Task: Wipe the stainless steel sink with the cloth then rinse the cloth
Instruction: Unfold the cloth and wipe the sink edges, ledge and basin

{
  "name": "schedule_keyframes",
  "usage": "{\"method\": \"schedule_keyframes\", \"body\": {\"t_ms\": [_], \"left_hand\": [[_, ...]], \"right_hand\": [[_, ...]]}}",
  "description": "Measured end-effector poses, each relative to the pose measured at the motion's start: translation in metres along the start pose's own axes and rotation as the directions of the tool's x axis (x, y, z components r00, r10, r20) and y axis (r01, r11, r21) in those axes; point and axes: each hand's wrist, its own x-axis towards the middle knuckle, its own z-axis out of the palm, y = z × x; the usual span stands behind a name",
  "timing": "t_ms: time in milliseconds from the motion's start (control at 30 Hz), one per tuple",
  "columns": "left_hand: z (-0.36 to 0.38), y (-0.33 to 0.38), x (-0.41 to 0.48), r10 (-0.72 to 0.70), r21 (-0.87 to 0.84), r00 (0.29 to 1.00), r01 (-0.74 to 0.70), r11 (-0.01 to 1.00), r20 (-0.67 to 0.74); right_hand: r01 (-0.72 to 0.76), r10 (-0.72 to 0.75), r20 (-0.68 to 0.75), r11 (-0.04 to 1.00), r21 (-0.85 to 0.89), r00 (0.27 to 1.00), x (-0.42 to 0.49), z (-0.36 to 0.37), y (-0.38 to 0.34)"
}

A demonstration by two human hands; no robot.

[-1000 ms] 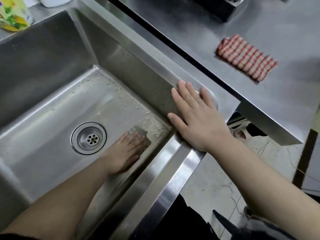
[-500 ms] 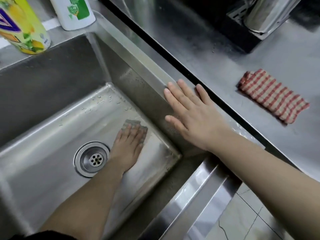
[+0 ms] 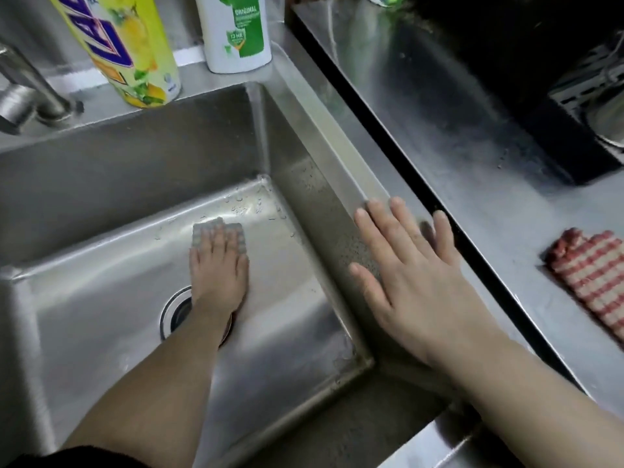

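Pressing down flat, the left hand (image 3: 219,276) is pinning the grey cloth (image 3: 237,231) to the sink (image 3: 101,298) floor at frame centre, above the drain (image 3: 175,312); the right hand (image 3: 415,275) is lying palm-down, fingers straight, on the right rim (image 3: 341,153).

**Item count: sink area**

One sink (image 3: 135,170) with one drain (image 3: 175,312) is seen. Two bottles are counted: one yellow bottle (image 3: 131,49) and one white bottle (image 3: 236,35). Two cloths are counted: one grey cloth (image 3: 236,231) and one red-checked cloth (image 3: 594,275). One tap (image 3: 30,96) and one desk (image 3: 472,130) are noted. Two grips are counted: left grip (image 3: 219,275) and right grip (image 3: 412,275).
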Motion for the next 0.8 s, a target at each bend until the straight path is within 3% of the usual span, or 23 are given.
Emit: {"method": "schedule_keyframes", "body": {"t_ms": [67, 167, 233, 533, 633, 733, 800], "left_hand": [[0.002, 0.017, -0.012, 0.049, 0.021, 0.999, -0.05, 0.999, 0.02], [0.006, 0.052, -0.036, 0.299, 0.079, 0.952, -0.304, 0.949, 0.074], [0.009, 0.063, -0.034, 0.314, 0.057, 0.945, -0.32, 0.946, 0.096], [-0.007, 0.072, 0.068, 0.0, 0.185, 0.999, -0.008, 0.983, 0.043], [-0.008, 0.054, 0.067, -0.01, 0.07, 1.0, 0.009, 0.997, 0.026], [-0.007, 0.01, 0.045, -0.207, -0.051, 0.978, 0.206, 0.977, -0.022], [-0.01, -0.028, 0.026, -0.369, -0.083, 0.926, 0.363, 0.928, -0.074]], "right_hand": [[0.101, -0.101, 0.042, 0.995, 0.016, 0.994, 0.038, -0.002, 0.001], [0.203, -0.2, 0.146, 0.979, -0.012, 0.969, 0.089, -0.008, 0.001], [0.24, -0.224, 0.211, 0.969, -0.053, 0.951, 0.103, -0.005, -0.002], [0.256, -0.253, 0.103, 0.966, -0.023, 0.962, 0.106, 0.008, -0.001], [0.25, -0.248, 0.065, 0.968, -0.022, 0.967, 0.105, 0.009, -0.001], [0.254, -0.252, 0.066, 0.967, -0.025, 0.965, 0.105, 0.009, -0.002], [0.268, -0.265, 0.075, 0.963, -0.023, 0.961, 0.105, 0.009, -0.001]]}}
